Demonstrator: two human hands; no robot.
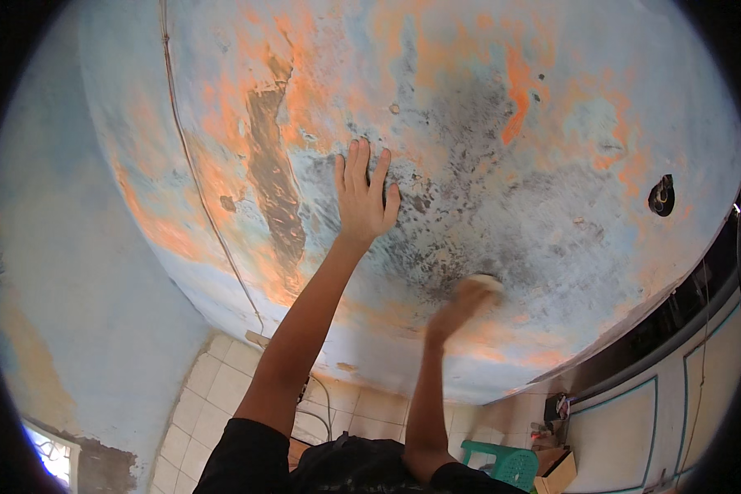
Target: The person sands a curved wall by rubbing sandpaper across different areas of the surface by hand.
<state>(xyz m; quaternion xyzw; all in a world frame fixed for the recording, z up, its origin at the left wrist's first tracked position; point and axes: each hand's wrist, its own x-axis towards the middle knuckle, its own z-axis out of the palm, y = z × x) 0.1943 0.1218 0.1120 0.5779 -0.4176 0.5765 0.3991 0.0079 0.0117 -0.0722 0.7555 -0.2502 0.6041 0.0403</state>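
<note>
Before me stands a painted wall (pixel 562 210) with worn blue and orange paint, dark stained patches and a long strip of bare, chipped plaster (pixel 275 179). My left hand (pixel 364 200) lies flat against the wall with its fingers apart, just right of that strip, and holds nothing. Lower and to the right, my right hand (pixel 466 305) is blurred by motion at the lower edge of the dark patch. Its fingers are on a pale, rounded object (pixel 486 283) held at the wall; the blur hides what kind of object it is.
A thin cable (pixel 188 154) runs down the wall's left part. An open round hole with wires (pixel 661 196) is at the right. Below are floor tiles (pixel 213 389), a green plastic stool (pixel 509 463), a cardboard box (pixel 556 472) and a pale panelled door (pixel 617 432).
</note>
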